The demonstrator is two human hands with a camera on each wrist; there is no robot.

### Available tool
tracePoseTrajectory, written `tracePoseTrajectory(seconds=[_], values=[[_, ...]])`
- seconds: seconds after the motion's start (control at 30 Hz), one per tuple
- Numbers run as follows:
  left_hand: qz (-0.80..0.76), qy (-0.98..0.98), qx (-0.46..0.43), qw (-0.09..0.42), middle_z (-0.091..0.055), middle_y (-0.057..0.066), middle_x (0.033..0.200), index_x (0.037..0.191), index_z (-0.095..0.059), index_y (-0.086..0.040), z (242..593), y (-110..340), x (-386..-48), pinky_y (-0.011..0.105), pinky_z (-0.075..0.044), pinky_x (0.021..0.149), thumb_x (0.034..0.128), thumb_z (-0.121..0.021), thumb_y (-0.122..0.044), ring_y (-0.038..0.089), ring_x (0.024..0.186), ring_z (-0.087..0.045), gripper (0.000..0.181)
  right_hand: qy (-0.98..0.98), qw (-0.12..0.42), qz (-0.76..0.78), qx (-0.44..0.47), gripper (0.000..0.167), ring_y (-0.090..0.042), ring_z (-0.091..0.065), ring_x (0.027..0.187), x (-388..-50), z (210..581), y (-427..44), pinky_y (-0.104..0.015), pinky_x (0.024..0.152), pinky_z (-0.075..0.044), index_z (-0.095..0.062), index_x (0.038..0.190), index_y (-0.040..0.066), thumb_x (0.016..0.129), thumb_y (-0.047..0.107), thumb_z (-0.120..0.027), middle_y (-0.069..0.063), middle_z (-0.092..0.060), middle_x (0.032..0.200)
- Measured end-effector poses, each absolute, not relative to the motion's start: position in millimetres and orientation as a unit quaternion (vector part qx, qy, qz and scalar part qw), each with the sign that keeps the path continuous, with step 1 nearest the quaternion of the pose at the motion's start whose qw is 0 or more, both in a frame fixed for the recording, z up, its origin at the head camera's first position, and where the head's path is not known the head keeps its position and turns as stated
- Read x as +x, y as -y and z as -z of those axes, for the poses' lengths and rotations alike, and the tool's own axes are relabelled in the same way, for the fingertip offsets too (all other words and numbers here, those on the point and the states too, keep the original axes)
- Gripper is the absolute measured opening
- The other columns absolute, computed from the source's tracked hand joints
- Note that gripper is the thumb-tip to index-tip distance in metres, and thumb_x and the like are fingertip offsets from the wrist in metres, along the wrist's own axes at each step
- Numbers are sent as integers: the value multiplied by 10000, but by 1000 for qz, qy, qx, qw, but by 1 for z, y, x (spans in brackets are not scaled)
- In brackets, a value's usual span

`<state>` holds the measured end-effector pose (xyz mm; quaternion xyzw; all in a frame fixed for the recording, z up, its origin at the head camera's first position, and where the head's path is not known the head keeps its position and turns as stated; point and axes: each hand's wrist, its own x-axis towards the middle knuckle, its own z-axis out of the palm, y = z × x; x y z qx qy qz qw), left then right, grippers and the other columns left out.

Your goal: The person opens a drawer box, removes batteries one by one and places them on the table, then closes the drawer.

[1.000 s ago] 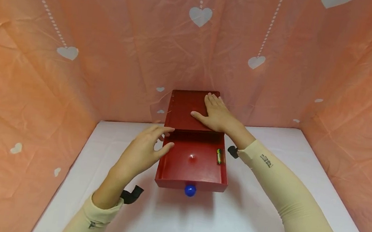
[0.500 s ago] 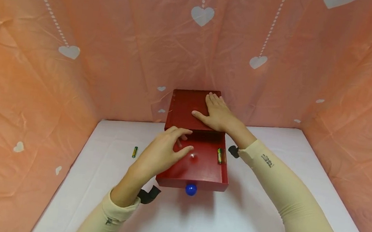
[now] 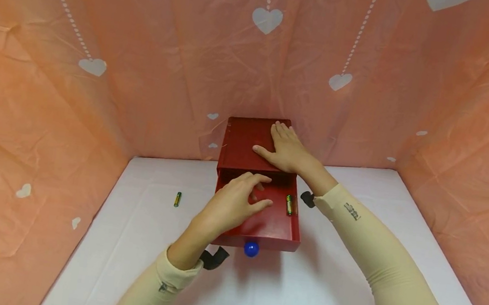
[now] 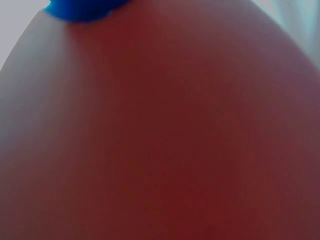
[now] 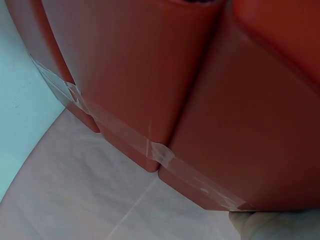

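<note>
In the head view, a red drawer (image 3: 274,230) with a blue ball knob (image 3: 251,249) stands pulled out from a red cabinet (image 3: 243,142). Inside, a battery (image 3: 289,205) lies along the right wall. My left hand (image 3: 231,204) hovers over the drawer, fingers loosely bent and thumb apart, with nothing seen between them. My right hand (image 3: 286,151) rests spread on the cabinet's top. Another battery (image 3: 177,199) lies on the table, left of the drawer. The left wrist view is filled by a blurred red surface, with the blue knob (image 4: 87,7) at its top edge.
A white cloth covers the table (image 3: 300,300). Peach curtains (image 3: 182,65) with white hearts stand behind and along both sides. Clear tape (image 5: 125,132) runs along the red cabinet's side in the right wrist view.
My left hand has moved right, from the drawer's left edge to over its middle. The battery on the table, hidden at first, has come into view. My right hand stays put.
</note>
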<state>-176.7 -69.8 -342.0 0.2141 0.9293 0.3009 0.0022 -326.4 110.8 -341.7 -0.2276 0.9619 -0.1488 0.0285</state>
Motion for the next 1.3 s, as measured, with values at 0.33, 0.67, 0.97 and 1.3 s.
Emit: tracePoseTrajectory(seconds=[0.33,0.67,0.97,1.3], values=[[-264,-940,214,16,-685,44,1234,1442,-653,-155,354,53,-181,421,-607,935,983,-808,-349,205,1062,-684,522,-961,29,151,-229,975,-379,-6,1659,-327,343,-111,-492,1338,36,-110,1674,-81,1095,634,-433,-269,-54,1767],[-227,-951,210,25,-686,64,1289,1471,-626,-152,352,38,-177,473,-607,963,972,-817,-375,231,1133,-698,579,-961,24,149,-232,971,-390,-11,1657,-327,342,-112,-501,1337,34,-108,1667,-98,1098,622,-427,-281,-59,1764],[-213,-956,200,26,-693,74,1249,1447,-626,-129,357,27,-179,474,-612,946,965,-826,-361,235,1110,-692,571,-961,30,150,-229,979,-379,-14,1659,-325,342,-110,-503,1338,20,-108,1672,-84,1094,637,-429,-272,-58,1766],[-188,-961,200,31,-694,104,1329,1474,-602,-104,361,14,-180,449,-615,975,966,-821,-359,238,1171,-705,609,-961,29,153,-229,983,-372,1,1660,-326,342,-111,-490,1338,34,-99,1674,-80,1093,638,-436,-264,-44,1770]])
